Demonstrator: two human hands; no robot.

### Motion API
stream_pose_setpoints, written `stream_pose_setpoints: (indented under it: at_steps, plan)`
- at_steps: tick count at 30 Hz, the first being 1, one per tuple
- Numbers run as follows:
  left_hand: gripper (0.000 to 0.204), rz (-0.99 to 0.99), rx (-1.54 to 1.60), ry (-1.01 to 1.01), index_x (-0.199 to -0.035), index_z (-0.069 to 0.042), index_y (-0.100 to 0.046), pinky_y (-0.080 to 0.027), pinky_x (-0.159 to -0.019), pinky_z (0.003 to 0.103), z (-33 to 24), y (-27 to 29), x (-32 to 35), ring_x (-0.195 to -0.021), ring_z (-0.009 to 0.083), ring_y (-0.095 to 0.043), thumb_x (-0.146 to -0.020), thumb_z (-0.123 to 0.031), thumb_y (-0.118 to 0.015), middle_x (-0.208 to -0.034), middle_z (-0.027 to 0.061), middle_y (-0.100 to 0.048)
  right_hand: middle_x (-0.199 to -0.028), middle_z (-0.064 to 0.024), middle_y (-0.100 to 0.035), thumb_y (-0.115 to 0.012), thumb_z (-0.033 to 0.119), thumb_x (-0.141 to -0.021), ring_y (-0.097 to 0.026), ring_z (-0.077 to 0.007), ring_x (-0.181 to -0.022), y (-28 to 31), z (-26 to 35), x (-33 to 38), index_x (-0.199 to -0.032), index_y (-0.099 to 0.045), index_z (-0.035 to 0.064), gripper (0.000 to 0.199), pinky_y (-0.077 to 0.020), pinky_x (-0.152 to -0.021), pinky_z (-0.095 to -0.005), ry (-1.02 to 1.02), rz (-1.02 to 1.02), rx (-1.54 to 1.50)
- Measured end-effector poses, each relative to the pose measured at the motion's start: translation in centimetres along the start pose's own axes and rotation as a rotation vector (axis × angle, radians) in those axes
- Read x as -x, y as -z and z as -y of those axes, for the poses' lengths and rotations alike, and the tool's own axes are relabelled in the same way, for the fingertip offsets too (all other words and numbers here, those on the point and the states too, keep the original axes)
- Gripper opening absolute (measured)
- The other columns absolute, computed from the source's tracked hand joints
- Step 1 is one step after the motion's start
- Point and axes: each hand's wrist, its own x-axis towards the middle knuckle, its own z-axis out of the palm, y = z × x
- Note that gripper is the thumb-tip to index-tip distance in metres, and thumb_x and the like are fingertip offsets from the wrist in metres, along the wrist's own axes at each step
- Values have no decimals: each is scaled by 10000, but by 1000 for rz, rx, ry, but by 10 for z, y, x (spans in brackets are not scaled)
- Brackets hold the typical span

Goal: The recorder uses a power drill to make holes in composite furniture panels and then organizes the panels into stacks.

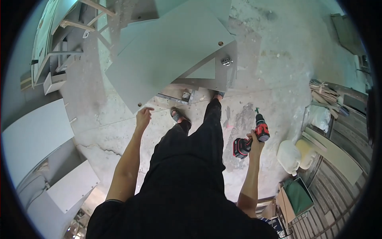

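drill [262, 130] at 3 o'clock, right hand [256, 145] wrapped round its handle; bit points to 12, away from the legs, likely for safe carrying. left hand [143, 118] at 9, loosely half-open, nothing seen in it, just beside the near corner of a grey panel [167, 55]; contact can't be told. panel lies askew over others, edges jutting, perhaps for easy lifting. metal fitting [227, 61] at 1, beyond its edge. floor [278, 75] stretches at 2; jugs [289, 156] at 4 seem to limit swing.
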Motion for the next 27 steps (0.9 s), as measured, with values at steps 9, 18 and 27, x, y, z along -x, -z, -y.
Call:
stream_pose_setpoints:
  at_steps: [9,18,27]
  plan:
    - [292,-286,-260,-199,-1186,9,-648,-483,-668,256,-205,-171,-197,-665,82,-555,-1044,-239,-587,-748,20,-600,-1033,-103,-734,-865,409,-798,-651,-221,-928,-68,-154,-334,-1140,-725,-56,594,-507,-876,-391,-412,-181,449]
    - [363,-943,-324,-276,-1156,23,-569,-455,-895,385,-167,-243,-324,-936,255,-578,-1069,-313,-459,-1016,142,-632,-1015,7,-689,-820,230,-907,-611,-123,-897,-213,-265,-586,-1084,-715,76,257,-511,-894,-319,87,-257,-105]
    - [248,-922,-211,-220,-1099,-89,-564,-417,-750,269,-159,-238,-332,-815,108,-475,-1050,-319,-482,-893,-8,-494,-1061,-108,-698,-735,64,-959,-651,-210,-962,-265,-312,-592,-1089,-672,2,157,-528,-920,-386,526,-406,144]
